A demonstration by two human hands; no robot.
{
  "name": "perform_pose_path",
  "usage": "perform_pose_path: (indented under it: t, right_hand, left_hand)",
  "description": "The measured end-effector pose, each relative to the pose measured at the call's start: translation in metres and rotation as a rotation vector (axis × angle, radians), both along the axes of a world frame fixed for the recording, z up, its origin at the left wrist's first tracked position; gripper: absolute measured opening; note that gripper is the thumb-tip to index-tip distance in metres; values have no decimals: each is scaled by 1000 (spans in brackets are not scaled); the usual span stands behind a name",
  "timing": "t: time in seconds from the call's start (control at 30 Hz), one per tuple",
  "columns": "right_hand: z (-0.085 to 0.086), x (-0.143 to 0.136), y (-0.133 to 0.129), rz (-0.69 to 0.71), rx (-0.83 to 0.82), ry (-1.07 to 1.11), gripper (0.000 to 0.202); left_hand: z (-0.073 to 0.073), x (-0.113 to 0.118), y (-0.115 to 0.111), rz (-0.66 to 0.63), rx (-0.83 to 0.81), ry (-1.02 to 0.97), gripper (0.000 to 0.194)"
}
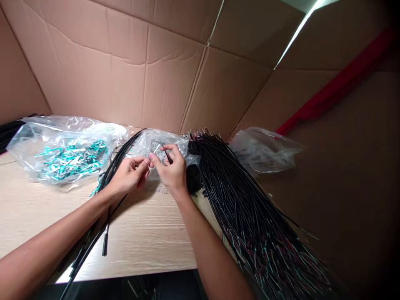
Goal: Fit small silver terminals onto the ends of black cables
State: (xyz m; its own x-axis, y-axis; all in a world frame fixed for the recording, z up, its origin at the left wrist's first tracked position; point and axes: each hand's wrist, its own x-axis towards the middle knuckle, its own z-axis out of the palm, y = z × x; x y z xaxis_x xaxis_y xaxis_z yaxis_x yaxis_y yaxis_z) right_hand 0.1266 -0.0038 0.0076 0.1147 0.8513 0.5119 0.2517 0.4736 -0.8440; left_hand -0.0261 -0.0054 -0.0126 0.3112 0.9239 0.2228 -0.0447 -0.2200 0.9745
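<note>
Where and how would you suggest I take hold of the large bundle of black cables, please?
I would grip the large bundle of black cables around its upper-middle stretch, coming from above and across its length. There the cables lie close together and roughly parallel, whereas the near end fans out into loose coloured wires that might slip or snag.

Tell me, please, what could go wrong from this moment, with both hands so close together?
The left hand and right hand meet at the fingertips; anything pinched there is too small to make out and might slip. Black cables under the left forearm reach the table's front edge, so the arm could drag some off.
</note>
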Motion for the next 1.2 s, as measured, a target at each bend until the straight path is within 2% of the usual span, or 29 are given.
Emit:
perform_pose_path:
  t: [0.17,0.27,0.37,0.47,0.63,0.8,0.93,1.03,1.13,1.2]
  right_hand:
    - [-11,-1,5,-47,41,-104,20]
    - [-14,-4,7,-80,54,-84,21]
    - [-13,-7,7,-45,15,-30,21]
    - [-9,-5,8,31,-14,10,19]
    - [-10,3,9,-3,50,28,19]
    - [-16,-1,2,-93,79,-168,23]
    - [-15,-9,-5,-163,125,-283,17]
    - [-13,-9,-5,-85,103,-255,18]
    - [-8,1,1,33,33,-174,20]
    - [-2,12,4,46,14,-118,23]
  left_hand:
    - [-3,4,-3,70,139,112,44]
    - [-3,6,-6,138,200,152,42]
    - [-3,6,-6,201,248,198,41]
    - [-6,7,-3,162,178,136,42]
    - [-7,11,-1,36,0,-47,46]
    - [-11,9,-2,39,5,-30,45]
    - [-13,7,-1,88,48,8,42]
    - [-11,7,-2,89,37,-10,42]
    - [-6,10,-3,41,-56,-69,40]
    - [-3,10,-3,13,-125,-120,39]
